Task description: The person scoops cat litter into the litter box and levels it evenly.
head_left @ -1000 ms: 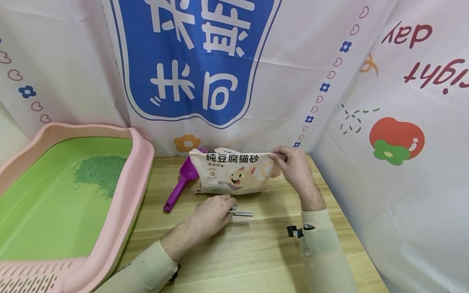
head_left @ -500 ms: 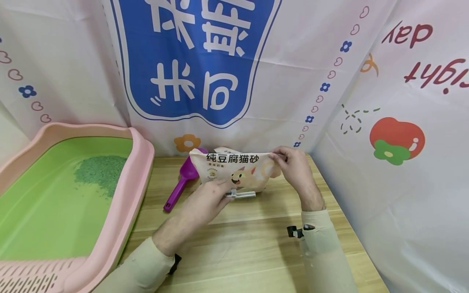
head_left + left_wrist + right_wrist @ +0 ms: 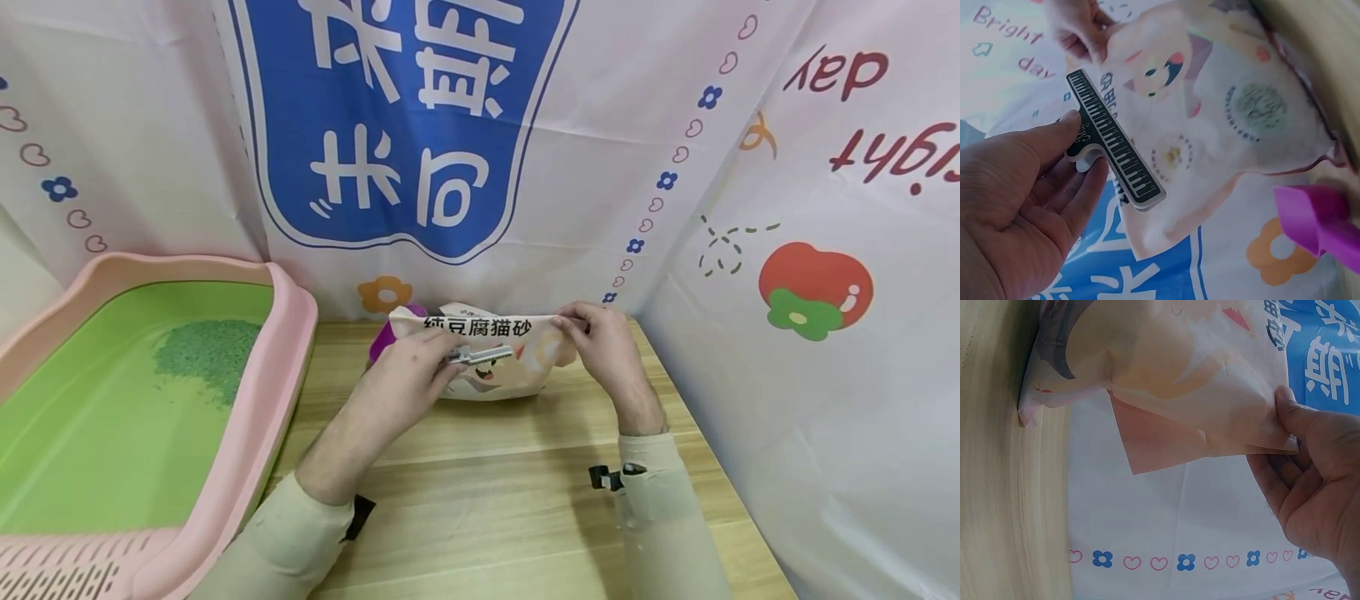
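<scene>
A pale pink cat litter bag [image 3: 501, 379] with a cartoon cat stands on the table by the back cloth, its top folded over. My right hand [image 3: 606, 346] pinches the top right corner of the fold, as the right wrist view also shows at the bag's edge [image 3: 1241, 419]. Between thumb and fingers my left hand [image 3: 401, 379] holds a clip [image 3: 1116, 137] with a piano-key print on its bar. That clip is in front of the bag's upper part; in the left wrist view its bar slants across the bag's printed face.
Left of the bag lies a purple scoop [image 3: 384, 337], partly hidden behind my left hand. A pink litter box [image 3: 292, 308] with a green inside and green granules [image 3: 206, 354] stands at the left. Printed cloth [image 3: 585, 167] hangs behind the wooden table [image 3: 480, 517].
My left hand has risen with the clip from the tabletop to the upper front of the bag, now covering the scoop's handle. The right hand keeps its place on the corner.
</scene>
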Motion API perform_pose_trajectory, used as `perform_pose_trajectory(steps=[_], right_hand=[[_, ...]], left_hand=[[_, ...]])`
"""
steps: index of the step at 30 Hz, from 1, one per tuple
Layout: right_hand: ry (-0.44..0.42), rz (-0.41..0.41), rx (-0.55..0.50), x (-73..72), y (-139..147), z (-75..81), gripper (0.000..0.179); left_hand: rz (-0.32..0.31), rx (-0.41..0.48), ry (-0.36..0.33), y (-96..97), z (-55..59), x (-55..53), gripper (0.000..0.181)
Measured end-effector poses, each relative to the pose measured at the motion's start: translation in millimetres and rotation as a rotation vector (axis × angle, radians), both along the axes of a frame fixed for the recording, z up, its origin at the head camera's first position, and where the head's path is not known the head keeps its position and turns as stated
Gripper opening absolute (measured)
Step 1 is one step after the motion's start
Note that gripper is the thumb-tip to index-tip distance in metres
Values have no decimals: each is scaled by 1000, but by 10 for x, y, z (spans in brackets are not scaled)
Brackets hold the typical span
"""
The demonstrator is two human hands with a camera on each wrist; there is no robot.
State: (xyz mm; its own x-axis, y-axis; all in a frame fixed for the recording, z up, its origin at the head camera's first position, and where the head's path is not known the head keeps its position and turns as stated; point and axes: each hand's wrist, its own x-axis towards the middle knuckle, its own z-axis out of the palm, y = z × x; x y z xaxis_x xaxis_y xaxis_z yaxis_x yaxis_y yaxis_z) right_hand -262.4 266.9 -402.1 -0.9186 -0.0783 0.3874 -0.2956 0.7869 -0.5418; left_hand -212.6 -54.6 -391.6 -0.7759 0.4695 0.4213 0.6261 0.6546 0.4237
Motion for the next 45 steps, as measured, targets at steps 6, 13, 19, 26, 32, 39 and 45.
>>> perform_pose_trajectory(steps=[6,13,19,26,32,39,45], right_hand=[[16,-3,-4,7,7,-12,19],[33,9,-8,2,4,-10,18],[31,15,-10,-9,4,-14,17],[20,12,-16,-7,1,-10,19],[16,12,-17,-4,-2,-4,18],[28,13,-13,6,-6,2,17],[34,12,-8,13,-19,0,16]], left_hand=[[47,15,8,-46,120,-34,30],[98,56,22,-84,225,-106,32],[137,99,78,-78,281,-192,22],[191,108,137,-4,278,-272,17],[226,93,143,72,237,-360,13],[233,84,72,138,196,-434,19],[221,50,25,201,178,-471,19]])
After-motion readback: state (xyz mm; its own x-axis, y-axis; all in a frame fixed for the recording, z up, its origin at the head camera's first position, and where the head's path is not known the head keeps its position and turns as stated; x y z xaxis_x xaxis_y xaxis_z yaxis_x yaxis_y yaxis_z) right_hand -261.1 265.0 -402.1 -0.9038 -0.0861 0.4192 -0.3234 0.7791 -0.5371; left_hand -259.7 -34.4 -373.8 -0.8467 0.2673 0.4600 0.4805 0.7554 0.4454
